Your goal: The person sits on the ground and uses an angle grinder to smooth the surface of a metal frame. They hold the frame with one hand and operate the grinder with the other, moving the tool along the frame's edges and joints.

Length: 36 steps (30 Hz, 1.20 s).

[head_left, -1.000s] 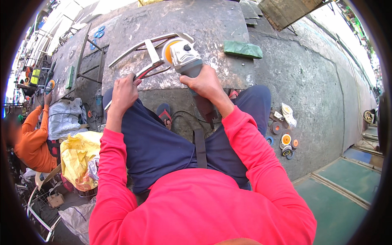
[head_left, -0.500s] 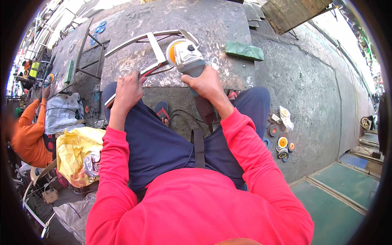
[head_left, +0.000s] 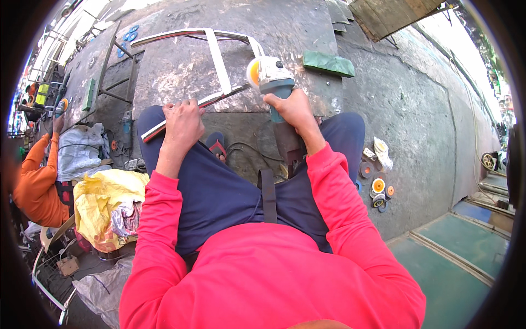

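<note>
My left hand (head_left: pixel 183 125) is closed round the near bar of a shiny metal frame (head_left: pixel 219 64), whose bar end rests over my left thigh. The rest of the frame lies on the scuffed metal plate ahead, with a cross bar joining its two long sides. In my right hand (head_left: pixel 295 109) is a grey-green angle grinder (head_left: pixel 277 86), gripped by its body. Its round disc with an orange face (head_left: pixel 253 72) points left, close to the frame's right end. Whether the disc touches the metal, I cannot tell.
A green block (head_left: pixel 329 63) sits on the plate at right. Several grinding discs (head_left: pixel 378 186) lie on the floor beside my right knee. A yellow sack (head_left: pixel 104 203) is at my left. Further left, a person in orange (head_left: pixel 38 189) holds another grinder. A cord runs between my legs.
The grinder and my right hand have moved right. The metal frame has turned, its far left end swinging away from me. My left hand has shifted slightly right, still gripping the bar.
</note>
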{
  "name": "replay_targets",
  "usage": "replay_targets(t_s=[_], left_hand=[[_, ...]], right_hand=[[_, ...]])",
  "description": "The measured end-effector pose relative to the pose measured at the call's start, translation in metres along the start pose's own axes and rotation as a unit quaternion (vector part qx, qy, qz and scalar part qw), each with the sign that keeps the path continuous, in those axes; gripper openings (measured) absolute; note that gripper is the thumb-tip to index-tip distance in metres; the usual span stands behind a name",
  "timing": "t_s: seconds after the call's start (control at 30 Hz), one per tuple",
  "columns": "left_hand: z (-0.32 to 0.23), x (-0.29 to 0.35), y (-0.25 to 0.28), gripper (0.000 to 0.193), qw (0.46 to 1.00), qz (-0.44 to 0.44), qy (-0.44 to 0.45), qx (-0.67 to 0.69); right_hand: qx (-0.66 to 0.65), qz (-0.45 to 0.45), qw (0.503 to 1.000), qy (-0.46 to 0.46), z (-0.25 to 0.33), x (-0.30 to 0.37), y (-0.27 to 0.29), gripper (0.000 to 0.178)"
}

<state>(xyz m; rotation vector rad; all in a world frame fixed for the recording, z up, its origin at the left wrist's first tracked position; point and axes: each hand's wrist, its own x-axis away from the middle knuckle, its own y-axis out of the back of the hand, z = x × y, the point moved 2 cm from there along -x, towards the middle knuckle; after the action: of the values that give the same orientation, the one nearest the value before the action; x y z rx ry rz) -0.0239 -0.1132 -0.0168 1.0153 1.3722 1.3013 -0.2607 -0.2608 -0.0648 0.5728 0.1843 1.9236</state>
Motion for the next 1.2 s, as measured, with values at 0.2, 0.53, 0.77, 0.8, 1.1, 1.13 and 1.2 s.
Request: replay_targets(t_s=[0.2, 0.53, 0.77, 0.8, 1.1, 1.13, 1.2], left_hand=[[-0.004, 0.001, 0.001, 0.023, 1.000, 0.003, 0.017, 0.001], [-0.002, -0.001, -0.001, 0.025, 1.000, 0.018, 0.023, 0.005], [0.001, -0.002, 0.000, 0.025, 0.999, 0.024, 0.018, 0.022], [0.001, -0.002, 0.000, 0.025, 0.999, 0.018, 0.016, 0.027], [0.004, -0.002, -0.004, 0.025, 0.999, 0.011, 0.014, 0.032], [0.004, -0.002, -0.004, 0.026, 0.999, 0.011, 0.015, 0.034], [0.004, -0.003, -0.003, 0.026, 0.999, 0.017, 0.015, 0.036]], right_hand=[[0.007, 0.014, 0.999, -0.045, -0.002, 0.001, 0.003, 0.039], [0.034, 0.079, 0.996, 0.002, 0.006, 0.012, -0.020, 0.043], [0.027, 0.029, 0.997, -0.070, -0.001, -0.001, 0.001, 0.056], [0.021, 0.029, 0.997, -0.064, -0.001, -0.002, 0.000, 0.056], [0.027, 0.043, 0.998, -0.024, 0.006, 0.009, -0.010, 0.057], [0.024, 0.039, 0.998, -0.033, 0.007, 0.006, -0.005, 0.057], [0.031, 0.035, 0.997, -0.064, 0.006, 0.001, 0.004, 0.051]])
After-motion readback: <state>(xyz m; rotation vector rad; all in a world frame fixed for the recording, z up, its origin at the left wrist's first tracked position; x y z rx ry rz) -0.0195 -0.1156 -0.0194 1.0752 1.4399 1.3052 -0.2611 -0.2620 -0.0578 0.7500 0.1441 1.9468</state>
